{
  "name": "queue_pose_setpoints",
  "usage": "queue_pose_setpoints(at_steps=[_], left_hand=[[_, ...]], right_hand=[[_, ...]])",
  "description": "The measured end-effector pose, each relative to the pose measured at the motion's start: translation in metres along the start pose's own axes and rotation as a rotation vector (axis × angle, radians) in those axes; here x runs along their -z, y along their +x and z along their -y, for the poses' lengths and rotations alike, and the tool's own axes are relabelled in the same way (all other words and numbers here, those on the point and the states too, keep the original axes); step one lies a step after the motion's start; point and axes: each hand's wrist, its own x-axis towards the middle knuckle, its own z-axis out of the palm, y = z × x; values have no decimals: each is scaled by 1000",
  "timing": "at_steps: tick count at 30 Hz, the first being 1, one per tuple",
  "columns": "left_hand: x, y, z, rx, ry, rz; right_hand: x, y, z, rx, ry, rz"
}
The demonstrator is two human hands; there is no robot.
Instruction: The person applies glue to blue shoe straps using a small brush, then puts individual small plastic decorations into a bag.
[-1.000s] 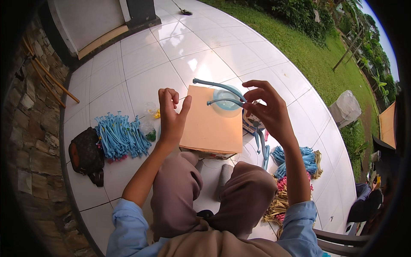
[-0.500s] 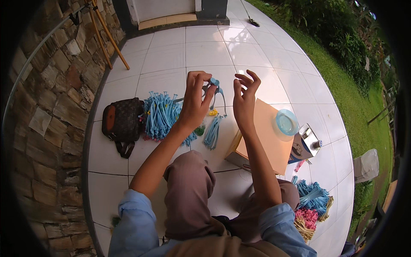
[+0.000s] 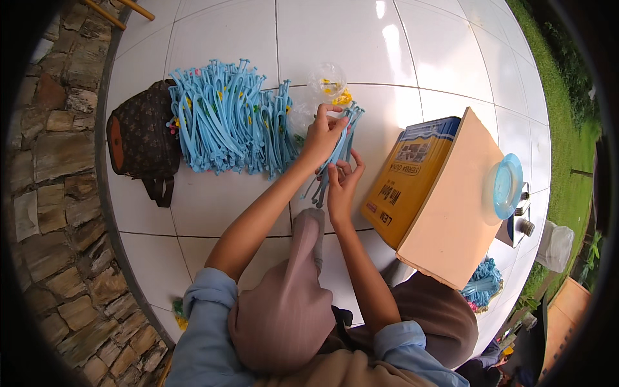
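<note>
Light-blue rubbery straps with flared ends, shaped like flip-flop straps, fill a large pile (image 3: 219,119) on the tiled floor to the left of my hands. A smaller bundle of blue straps (image 3: 348,132) is between my hands, just beyond my knee. My left hand (image 3: 324,134) is closed around the upper part of this bundle. Lower down, my right hand (image 3: 343,184) has its fingers curled at the grey-blue strap ends. Part of the bundle is hidden behind my fingers. Whether the single strap held earlier is among these, I cannot tell.
A dark patterned bag (image 3: 143,138) sits left of the pile. Clear plastic bags (image 3: 325,80) with yellow bits (image 3: 342,98) lie beyond my hands. At right stands a yellow-and-blue tin (image 3: 409,177) under a tan board (image 3: 454,206), bearing a blue-rimmed bowl (image 3: 508,186). More straps (image 3: 483,284) lie behind it.
Both hands have come down from mid-air, where my left hand pinched a single blue strap, to the small bundle. My right hand was empty and now grips strap ends. The view has tilted downward.
</note>
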Motion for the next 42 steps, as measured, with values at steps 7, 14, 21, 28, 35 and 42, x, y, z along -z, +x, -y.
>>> queue_pose_setpoints(at_steps=[7,14,21,28,35,42], left_hand=[[-13,12,63,-334,579,-157],[6,-35,5,-358,257,-111],[-52,-119,-182,-596,128,8],[-206,-205,-237,-657,331,491],[-333,-236,-160,-710,915,962],[-422,-248,6,-668,1064,1238]], right_hand=[[10,51,-25,97,-371,-227],[-5,-2,27,42,-249,-135],[16,-53,224,572,-54,62],[171,-90,378,618,-838,-105],[389,-191,293,420,-758,-467],[503,-226,63,58,-243,-950]])
